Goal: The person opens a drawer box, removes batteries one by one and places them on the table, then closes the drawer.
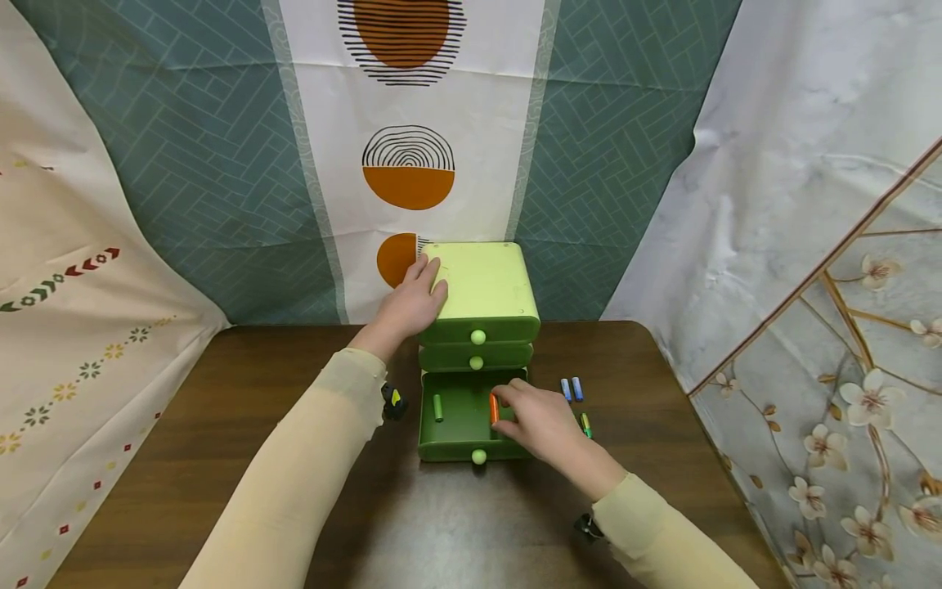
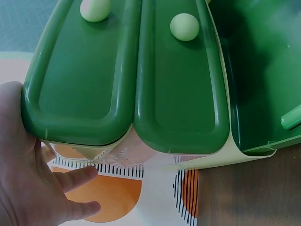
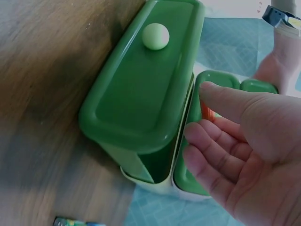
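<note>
A small green desk drawer cabinet (image 1: 486, 282) stands against the wall cloth, its bottom drawer (image 1: 449, 451) pulled out. My left hand (image 1: 412, 304) rests on the left edge of the cabinet's pale top, fingers extended; in the left wrist view some of them spread beside its side wall. Over the right part of the drawer, my right hand (image 1: 546, 421) pinches an orange battery (image 1: 494, 408) between thumb and fingers. In the right wrist view the fingers hide most of that battery (image 3: 205, 110). A green battery (image 1: 437, 407) lies in the drawer's left part.
Two blue-and-white batteries (image 1: 571, 388) lie on the wooden table (image 1: 353, 507) right of the cabinet. A yellow-green battery (image 1: 585, 424) lies nearer, partly behind my right hand. The middle drawer (image 1: 441, 357) and top drawer (image 1: 445, 330) are closed. Patterned cloths hang behind and at both sides.
</note>
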Demonstrator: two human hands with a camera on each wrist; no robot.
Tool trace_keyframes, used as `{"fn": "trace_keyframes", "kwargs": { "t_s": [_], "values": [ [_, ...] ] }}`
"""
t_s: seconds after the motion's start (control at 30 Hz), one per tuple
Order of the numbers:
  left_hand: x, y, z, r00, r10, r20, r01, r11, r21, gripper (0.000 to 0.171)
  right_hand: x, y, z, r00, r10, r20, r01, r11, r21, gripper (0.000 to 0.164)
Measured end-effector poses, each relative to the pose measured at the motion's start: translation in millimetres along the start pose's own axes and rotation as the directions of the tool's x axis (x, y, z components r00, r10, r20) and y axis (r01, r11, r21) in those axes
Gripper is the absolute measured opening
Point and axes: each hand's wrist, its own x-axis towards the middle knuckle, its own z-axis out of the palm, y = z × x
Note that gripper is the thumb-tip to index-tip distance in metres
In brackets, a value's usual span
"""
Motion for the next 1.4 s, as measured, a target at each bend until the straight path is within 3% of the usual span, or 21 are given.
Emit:
{"fn": "trace_keyframes", "kwargs": {
  "t_s": [0.4, 0.93, 1.4],
  "values": [
    [0.7, -0.1, 2.7, 1.0, -0.004, 0.002, 0.004, 1.0, 0.002, 0.069, -25, 19, -12, 0.997, 0.075, -0.008, -0.075, 0.997, 0.003, 0.045],
    [0.5, 1.1, 3.2, 1.0, -0.005, 0.004, 0.005, 1.0, 0.002, 0.069, -56, 45, -21, 0.993, 0.114, -0.028, -0.115, 0.993, -0.037, 0.045],
    [-2.5, 4.0, 0.0, 1.0, 0.013, -0.007, -0.013, 1.0, -0.019, 0.068, -76, 64, -21, 0.984, 0.178, 0.027, -0.177, 0.983, -0.046, 0.045]
  ]
}}
